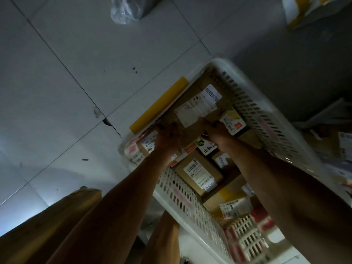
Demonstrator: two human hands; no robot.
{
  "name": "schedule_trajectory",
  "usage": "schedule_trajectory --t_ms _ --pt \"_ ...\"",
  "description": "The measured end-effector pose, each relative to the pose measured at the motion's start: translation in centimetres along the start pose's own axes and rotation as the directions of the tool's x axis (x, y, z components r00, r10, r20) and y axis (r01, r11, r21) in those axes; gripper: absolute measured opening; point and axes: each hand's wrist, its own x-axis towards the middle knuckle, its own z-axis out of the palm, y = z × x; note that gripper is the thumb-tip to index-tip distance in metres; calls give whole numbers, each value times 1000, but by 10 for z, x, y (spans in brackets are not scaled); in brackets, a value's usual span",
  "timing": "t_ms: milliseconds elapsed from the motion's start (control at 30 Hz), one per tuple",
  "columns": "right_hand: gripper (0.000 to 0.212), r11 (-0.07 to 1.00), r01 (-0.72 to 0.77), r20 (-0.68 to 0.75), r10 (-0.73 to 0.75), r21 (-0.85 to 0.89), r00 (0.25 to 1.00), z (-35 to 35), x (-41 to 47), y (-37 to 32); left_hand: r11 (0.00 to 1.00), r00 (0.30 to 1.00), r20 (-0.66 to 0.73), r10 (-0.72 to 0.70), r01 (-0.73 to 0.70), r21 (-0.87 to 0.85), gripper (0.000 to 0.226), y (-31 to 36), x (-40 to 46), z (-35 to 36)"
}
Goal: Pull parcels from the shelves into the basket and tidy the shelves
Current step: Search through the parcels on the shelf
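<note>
A white slotted plastic basket (253, 111) stands on the tiled floor, filled with several brown cardboard parcels bearing white labels. Both my arms reach down into it. My left hand (168, 138) grips the near left edge of a large brown parcel (196, 109) with a white shipping label. My right hand (217, 130) grips the same parcel at its near right corner. The parcel lies on top of the others at the basket's far end. A smaller labelled box (198, 172) lies lower down, between my forearms.
A long yellow box (160, 105) lies along the basket's left rim. A clear plastic bag (125, 8) lies on the grey floor tiles at the top. More parcels sit at the right edge (342, 145) and top right (308, 10). Brown trouser legs (57, 221) fill the bottom left.
</note>
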Motion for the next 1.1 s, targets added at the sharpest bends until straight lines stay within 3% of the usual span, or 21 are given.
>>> schedule_trajectory --t_ms 100,200,267,400,633,767,967,1033,1100 --pt "62 1000 -12 -43 13 8 999 3 2 -4 995 1000 -18 -24 23 -101 50 -4 -1 6" --pt "79 999 -32 -72 33 13 997 5 -3 -6 998 1000 -26 -4 3 -58 41 -3 -4 7" --pt "68 999 -45 -97 44 -11 994 6 -11 -6 998 1000 -7 -16 16 -58 36 1 -13 7" --pt "46 992 -62 -140 46 -106 989 1 -39 -13 995 998 1 -56 56 -80 50 15 -39 0" --pt "31 945 51 -49 -71 -323 996 -34 -153 -40 984 999 -15 -51 48 -171 37 55 -116 -20" --pt "29 851 85 -37 -121 -518 992 -63 -252 -58 984 998 -40 46 -52 -168 36 99 -188 -44" --pt "23 531 79 -94 -291 -844 952 -107 -399 -83 968 971 24 237 -238 75 54 177 -314 -57" --pt "42 463 56 -113 -328 -885 938 -120 -441 -81 892 933 82 350 -358 276 54 197 -352 -54" --pt "46 423 47 -127 -374 -905 919 -133 -478 -70 776 884 151 443 -462 429 46 210 -385 -44"
